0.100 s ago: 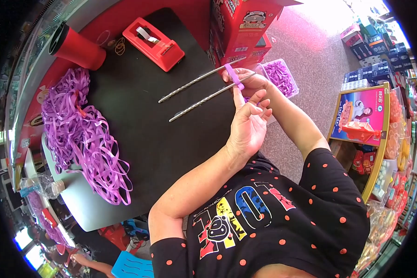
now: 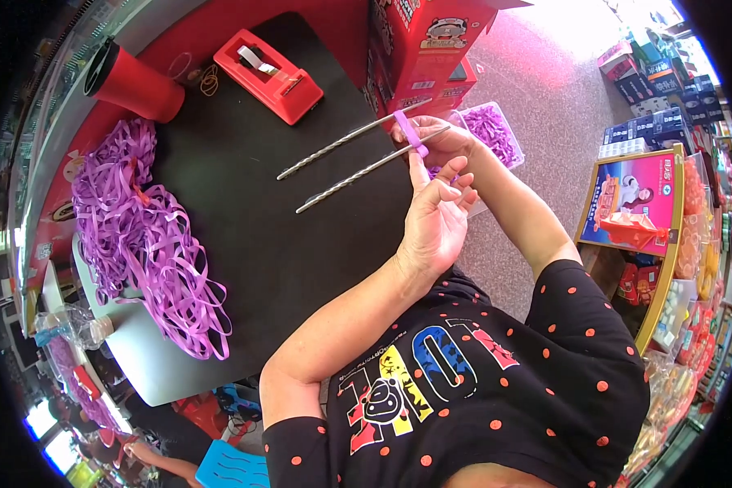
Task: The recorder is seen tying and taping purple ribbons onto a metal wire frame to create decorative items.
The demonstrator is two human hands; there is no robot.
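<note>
Two long, spiral-fluted metal drill bits (image 2: pixel 346 180) lie roughly parallel above the dark table, their fluted ends toward the left. A purple ribbon (image 2: pixel 410 132) is wrapped across both of them near their right ends. My right hand (image 2: pixel 443 140) is closed round the bits at this ribbon, its fingers partly hidden behind the bits. Below it, my left hand (image 2: pixel 435 215) has its fingers apart. One straight fingertip touches the ribbon's lower end at the nearer bit, while the other fingers curl loosely in the air.
A big tangle of purple ribbon (image 2: pixel 150 236) lies on the table's left side. Behind stand a red tape dispenser (image 2: pixel 270 77), a red tumbler (image 2: pixel 134 81) and red cartons (image 2: pixel 431 49). To the right is a clear tub (image 2: pixel 519 156) of purple pieces. A person's arm (image 2: pixel 167 462) shows lower left.
The fluted ends of the drill bits have shifted very slightly left. Both hands keep the same pose on the ribbon and bits.
</note>
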